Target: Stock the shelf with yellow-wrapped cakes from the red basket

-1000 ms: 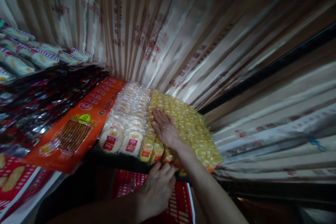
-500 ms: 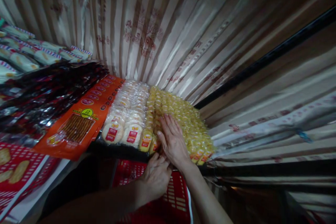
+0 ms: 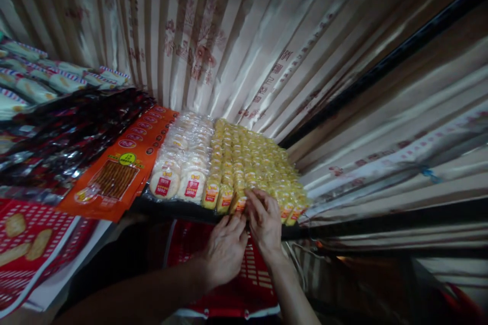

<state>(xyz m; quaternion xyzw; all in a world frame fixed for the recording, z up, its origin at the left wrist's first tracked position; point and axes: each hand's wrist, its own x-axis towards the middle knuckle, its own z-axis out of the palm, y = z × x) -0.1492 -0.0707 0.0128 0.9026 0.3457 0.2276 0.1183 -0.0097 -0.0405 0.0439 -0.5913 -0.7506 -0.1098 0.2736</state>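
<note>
Rows of small yellow wrapped rice crackers (image 3: 263,162) stand on a black-edged shelf. My right hand (image 3: 266,221) is at their front row, thumb and fingers bent together at a yellow packet (image 3: 239,202). Just left and below, my left hand (image 3: 227,249) rests at the shelf's front edge, its fingers curled close together. What lies under those fingertips is hidden. Left of the yellow rows are two columns of round white rice crackers (image 3: 190,185) in clear wrap with red labels.
An orange snack bag (image 3: 114,172) lies farther left, beside a heap of dark shiny packets (image 3: 76,137) and pale green packs (image 3: 57,81). Red perforated baskets (image 3: 38,244) sit below. A black bar (image 3: 381,71) slants before the pleated printed curtain (image 3: 213,25).
My right hand has drawn back from lying flat over the yellow packets to the front row, and its fingers have bent in. My left hand has barely shifted. The view has tilted slightly.
</note>
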